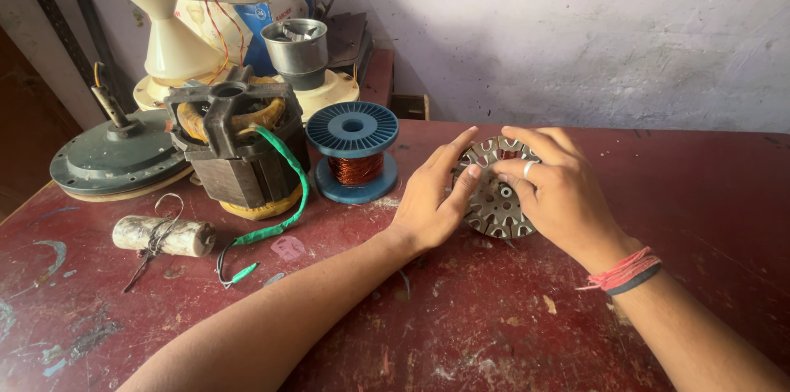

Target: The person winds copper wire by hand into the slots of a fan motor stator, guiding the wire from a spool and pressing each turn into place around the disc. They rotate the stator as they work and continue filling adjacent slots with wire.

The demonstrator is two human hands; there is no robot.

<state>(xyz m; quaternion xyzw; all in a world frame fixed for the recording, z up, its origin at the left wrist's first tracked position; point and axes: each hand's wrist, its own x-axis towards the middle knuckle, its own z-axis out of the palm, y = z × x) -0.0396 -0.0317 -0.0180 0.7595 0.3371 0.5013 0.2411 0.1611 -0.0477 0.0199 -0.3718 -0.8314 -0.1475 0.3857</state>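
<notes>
I see one worn red counter (461,334) filling the view, with a pale wall behind it. Largest of what stands on it is one cream appliance housing (169,22) at the back left, strung with red wires, and beside it one grey round motor cover (115,160) lying flat. Next comes one dark motor stator (239,149) with a yellow-taped winding, a green sleeved lead curling off it toward me. Behind that sits one steel cup (296,48) on a cream base. One blue spool of copper wire (353,153) stands upright just right of the stator. Both of my hands are on one round slotted metal stator core (494,207), set on edge on the counter right of the spool. My left hand (432,199) has its grip partly closed, fingers laid over the core's left rim. My right hand (559,190), wearing one ring and two wrist threads, curls its grip over the top and right rim, so the core is held between the two. Smallest is one white cylindrical capacitor (163,236) lying on its side near the left front, with dark leads trailing.
</notes>
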